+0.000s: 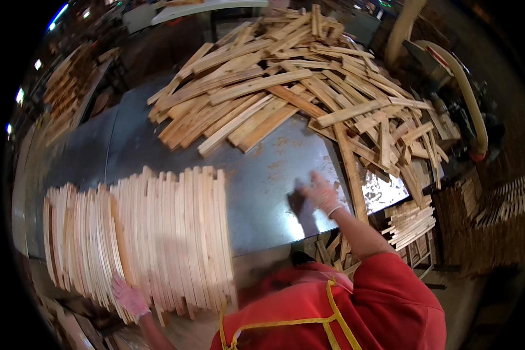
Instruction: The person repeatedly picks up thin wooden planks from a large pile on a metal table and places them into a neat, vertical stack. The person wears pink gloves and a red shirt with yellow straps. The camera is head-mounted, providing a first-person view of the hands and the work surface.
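Note:
My left hand (130, 296), in a pale pinkish glove, rests against the near ends of a row of thin wooden slats (175, 233) standing on edge side by side. Its fingers are stretched out along the slat ends. One slat in the row, darker and more orange (120, 242), stands out near that hand. My right hand (321, 194), gloved too, hovers over the metal tabletop (262, 201) with fingers spread and nothing in them; its shadow falls beside it. Beyond it lies a big jumbled heap of loose wooden boards (251, 87).
A long board (349, 169) juts from the heap toward me, right of my right hand. Stacked slats (412, 224) sit low at the right, with more stacks (507, 201) farther right. A hose (469, 96) hangs at the right. Stacked wood (70, 90) stands far left.

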Demonstrator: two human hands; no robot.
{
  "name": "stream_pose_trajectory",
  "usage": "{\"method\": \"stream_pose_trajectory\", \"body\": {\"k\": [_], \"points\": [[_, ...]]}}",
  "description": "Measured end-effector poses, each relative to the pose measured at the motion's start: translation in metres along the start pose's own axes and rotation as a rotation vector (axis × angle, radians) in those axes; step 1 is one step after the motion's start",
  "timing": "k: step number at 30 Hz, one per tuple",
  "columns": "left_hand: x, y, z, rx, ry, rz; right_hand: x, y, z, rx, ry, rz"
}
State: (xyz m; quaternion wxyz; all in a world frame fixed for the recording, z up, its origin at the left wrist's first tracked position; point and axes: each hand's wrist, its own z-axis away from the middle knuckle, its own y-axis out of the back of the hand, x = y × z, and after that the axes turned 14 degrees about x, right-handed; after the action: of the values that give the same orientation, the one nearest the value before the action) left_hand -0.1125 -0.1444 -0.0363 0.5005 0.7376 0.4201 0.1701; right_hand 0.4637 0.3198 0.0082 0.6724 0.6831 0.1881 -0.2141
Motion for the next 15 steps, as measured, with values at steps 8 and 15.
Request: {"method": "stream_pose_trajectory", "body": {"k": [8, 15], "points": [[0.284, 0.093, 0.020, -0.163, -0.371, 0.514, 0.119, 0.045, -0.034, 0.053, -0.214, 0.015], [0.498, 0.165, 0.073, -0.419, -0.557, 0.522, 0.095, 0.075, -0.100, 0.357, 0.219, -0.021]]}}
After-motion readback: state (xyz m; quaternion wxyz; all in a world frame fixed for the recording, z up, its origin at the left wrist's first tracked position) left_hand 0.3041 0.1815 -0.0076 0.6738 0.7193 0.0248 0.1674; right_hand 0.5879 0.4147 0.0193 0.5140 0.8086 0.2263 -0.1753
